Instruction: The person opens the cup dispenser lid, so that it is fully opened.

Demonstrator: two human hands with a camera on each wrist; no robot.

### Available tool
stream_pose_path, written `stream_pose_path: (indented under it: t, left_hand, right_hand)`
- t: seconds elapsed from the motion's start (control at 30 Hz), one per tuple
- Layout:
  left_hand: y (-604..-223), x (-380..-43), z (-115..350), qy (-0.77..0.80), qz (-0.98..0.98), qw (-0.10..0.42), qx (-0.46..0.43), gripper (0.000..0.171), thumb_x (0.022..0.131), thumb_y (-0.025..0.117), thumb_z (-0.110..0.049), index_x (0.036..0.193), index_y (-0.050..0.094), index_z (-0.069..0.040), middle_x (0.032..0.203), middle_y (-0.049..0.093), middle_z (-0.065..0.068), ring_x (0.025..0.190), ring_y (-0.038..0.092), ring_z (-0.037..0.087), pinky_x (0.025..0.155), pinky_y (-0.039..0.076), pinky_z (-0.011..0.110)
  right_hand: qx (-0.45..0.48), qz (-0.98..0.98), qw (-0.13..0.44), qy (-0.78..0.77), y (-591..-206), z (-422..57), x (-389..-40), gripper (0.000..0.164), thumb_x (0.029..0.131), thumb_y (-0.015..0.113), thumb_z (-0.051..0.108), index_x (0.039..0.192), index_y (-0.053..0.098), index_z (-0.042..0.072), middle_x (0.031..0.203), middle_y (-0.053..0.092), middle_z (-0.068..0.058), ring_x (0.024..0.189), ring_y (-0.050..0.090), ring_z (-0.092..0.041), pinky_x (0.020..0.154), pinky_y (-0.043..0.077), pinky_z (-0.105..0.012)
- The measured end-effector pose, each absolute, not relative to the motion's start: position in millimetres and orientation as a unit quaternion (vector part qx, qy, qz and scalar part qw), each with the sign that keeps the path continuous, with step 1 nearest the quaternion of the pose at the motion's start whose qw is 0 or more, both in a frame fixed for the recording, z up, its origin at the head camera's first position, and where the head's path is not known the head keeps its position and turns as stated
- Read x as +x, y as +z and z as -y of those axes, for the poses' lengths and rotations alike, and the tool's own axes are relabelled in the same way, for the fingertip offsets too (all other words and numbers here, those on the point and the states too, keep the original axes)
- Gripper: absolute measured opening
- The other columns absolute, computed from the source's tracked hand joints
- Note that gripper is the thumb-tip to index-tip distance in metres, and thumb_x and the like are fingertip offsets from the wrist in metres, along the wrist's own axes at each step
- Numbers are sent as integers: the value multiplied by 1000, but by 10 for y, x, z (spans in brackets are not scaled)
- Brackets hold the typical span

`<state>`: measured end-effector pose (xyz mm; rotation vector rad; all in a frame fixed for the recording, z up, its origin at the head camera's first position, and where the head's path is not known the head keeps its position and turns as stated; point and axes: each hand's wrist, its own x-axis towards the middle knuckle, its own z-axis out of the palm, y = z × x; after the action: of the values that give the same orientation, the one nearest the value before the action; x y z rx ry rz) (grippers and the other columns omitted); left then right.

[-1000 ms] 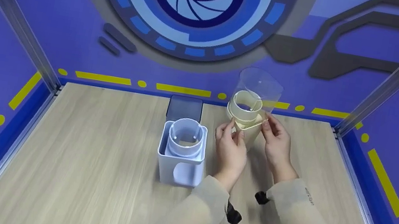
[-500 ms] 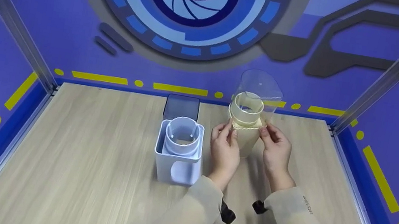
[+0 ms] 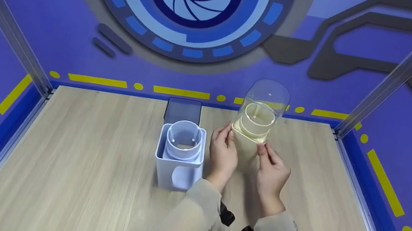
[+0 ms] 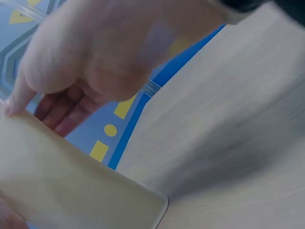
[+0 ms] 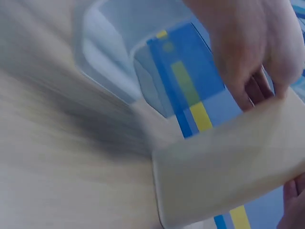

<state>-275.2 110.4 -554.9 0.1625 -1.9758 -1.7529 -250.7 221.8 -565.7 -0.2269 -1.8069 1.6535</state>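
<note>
A cream box-shaped container (image 3: 247, 150) stands at the back right of the table, with a round cream tube (image 3: 255, 129) inside its top. Its clear lid (image 3: 272, 90) is raised at the back. My left hand (image 3: 223, 156) holds the container's left side near the upper rim. On the opposite side, my right hand (image 3: 272, 177) pinches the front right corner just below the rim. Both wrist views show the smooth cream wall (image 4: 76, 176) between the two hands, its lower edge close over the wooden table. Part of the left fingers is hidden behind the wall.
Left of my hands stands a similar pale blue container (image 3: 168, 173), with a round tube (image 3: 182, 151) and a scooped front. Its dark see-through lid (image 3: 183, 110) is raised. The wooden table (image 3: 87, 162) is bounded by printed blue walls (image 3: 49, 20) and metal posts.
Both hands have brought the cream container nearer to the person and turned it slightly, its lid still raised. The hold has stayed by the upper rim. The blue container has not moved on the table.
</note>
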Motion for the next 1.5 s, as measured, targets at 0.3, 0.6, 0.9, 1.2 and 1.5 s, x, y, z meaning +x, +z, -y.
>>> stream_pose_path:
  t: [0.3,0.6,0.9,1.2,1.5]
  left_hand:
    - [-5691,-2843,-1050,-648,716,259,27,33,116,59,-10,140,74,6,135,74,22,130,72,39,116,59,50]
    - [-5691,-2714,-1040,-688,691,223,5,59,104,81,-24,150,59,5,147,61,24,140,63,40,126,54,52]
    - [-5709,-2585,-1183,-614,759,217,30,115,71,109,-40,162,47,-7,163,50,18,155,50,36,135,43,54]
    - [-5741,-2611,-1224,-603,768,210,49,113,68,111,-39,159,52,-7,158,56,13,152,54,32,133,46,50]
    - [-5743,-2601,-1193,-618,763,186,31,116,65,112,-45,160,54,-11,154,55,12,147,57,31,130,49,51]
  right_hand:
    - [-55,682,358,635,-5711,-2135,-2361,21,101,80,-4,122,82,-7,121,80,-29,97,79,11,87,65,-12]
    - [-53,682,296,667,-5600,-2559,-2526,32,115,65,11,139,72,-9,127,82,-12,109,75,-5,99,60,-15]
    - [74,679,128,719,-5234,-3017,-3003,62,117,62,26,168,45,-6,166,56,-29,137,67,-5,120,56,-23]
    - [57,763,64,641,-5160,-3060,-3060,54,118,58,15,165,48,-9,165,55,-34,124,66,8,110,55,-9]
    - [42,766,144,625,-5266,-2990,-2886,50,113,68,10,159,58,-6,159,64,-29,127,70,3,110,56,-11]
